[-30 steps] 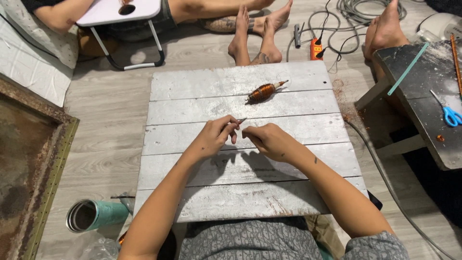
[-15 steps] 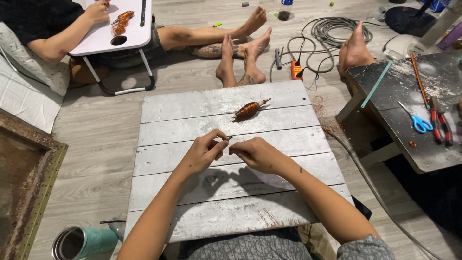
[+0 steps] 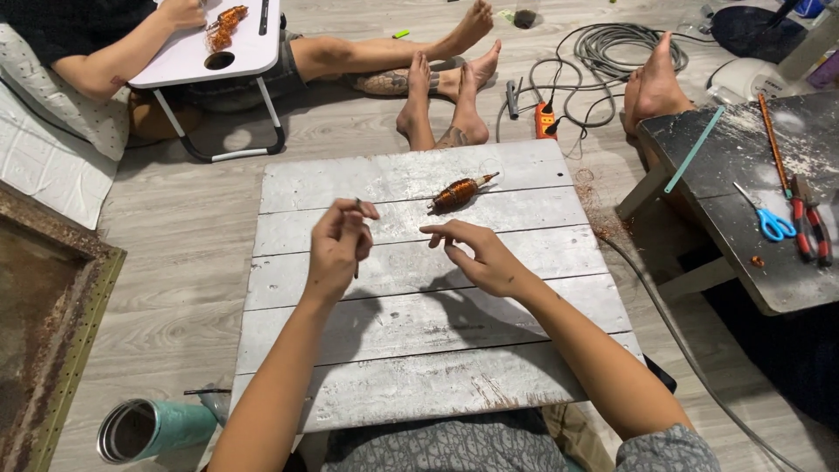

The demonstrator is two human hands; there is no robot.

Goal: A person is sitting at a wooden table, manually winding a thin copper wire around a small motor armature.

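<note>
My left hand (image 3: 339,246) hovers over a grey plank table (image 3: 419,367), its fingers pinched on a small thin metal piece that sticks up between thumb and forefinger. My right hand (image 3: 476,253) is just to the right of it, fingers loosely curled, thumb and forefinger close together; a very fine wire may run between the hands, but I cannot tell. A copper-wound coil (image 3: 458,192) with a pointed end lies on the table beyond my right hand, touching neither hand.
A teal metal tumbler (image 3: 150,428) lies on the floor at lower left. A dark side table (image 3: 752,271) at right carries blue scissors (image 3: 769,223) and red pliers (image 3: 808,218). Other people's bare feet (image 3: 441,96), cables and a white lap table (image 3: 210,44) lie beyond.
My hands have drawn apart: the left one lifted and turned upright with the small piece, the right one moved slightly right. The camera view has tilted upward, showing more of the room.
</note>
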